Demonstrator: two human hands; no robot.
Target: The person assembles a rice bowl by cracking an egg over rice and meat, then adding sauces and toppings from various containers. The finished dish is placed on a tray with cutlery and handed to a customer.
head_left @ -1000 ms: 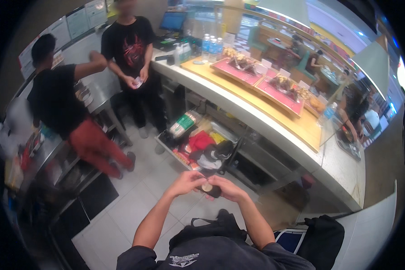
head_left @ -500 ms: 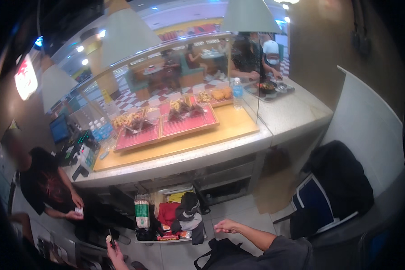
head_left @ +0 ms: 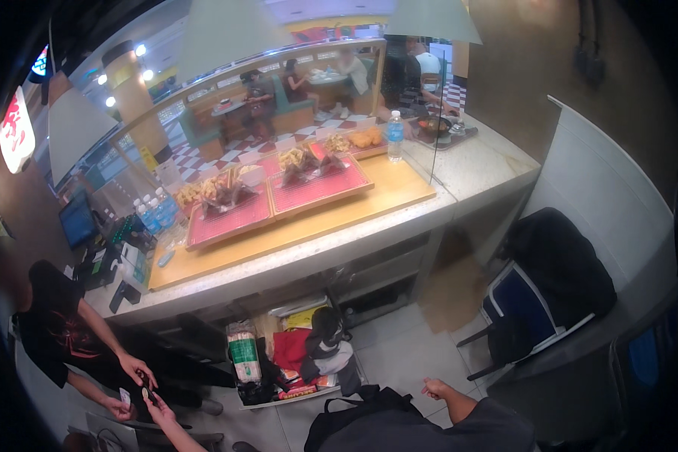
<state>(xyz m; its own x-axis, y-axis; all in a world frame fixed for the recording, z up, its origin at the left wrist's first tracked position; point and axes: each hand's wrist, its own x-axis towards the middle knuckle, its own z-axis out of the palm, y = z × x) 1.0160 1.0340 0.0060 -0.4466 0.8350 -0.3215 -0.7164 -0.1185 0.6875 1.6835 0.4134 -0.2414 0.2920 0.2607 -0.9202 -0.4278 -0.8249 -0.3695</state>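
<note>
At the lower left, my left hand (head_left: 159,414) reaches toward a co-worker, its fingers closed on a small dark object (head_left: 150,396) with a pale rounded part. The co-worker's nearer hand (head_left: 137,371) touches the same object from above. A small pale card or slip (head_left: 125,396) is in the co-worker's other hand (head_left: 117,409). My right hand (head_left: 434,389) hangs over the floor tiles with curled fingers; what they hold, if anything, is hidden. Black fabric with a strap loop (head_left: 354,414) lies beside my right arm.
An open drawer or bin (head_left: 294,399) with packaged skewers and cloths stands below the counter (head_left: 294,280). Red-lined food trays (head_left: 230,224) and a water bottle (head_left: 395,137) sit on top. A chair (head_left: 527,309) draped in black is at right.
My left hand has moved left with the dark object, and the co-worker's hand has come onto it. My right hand has shifted right. The view has turned a little.
</note>
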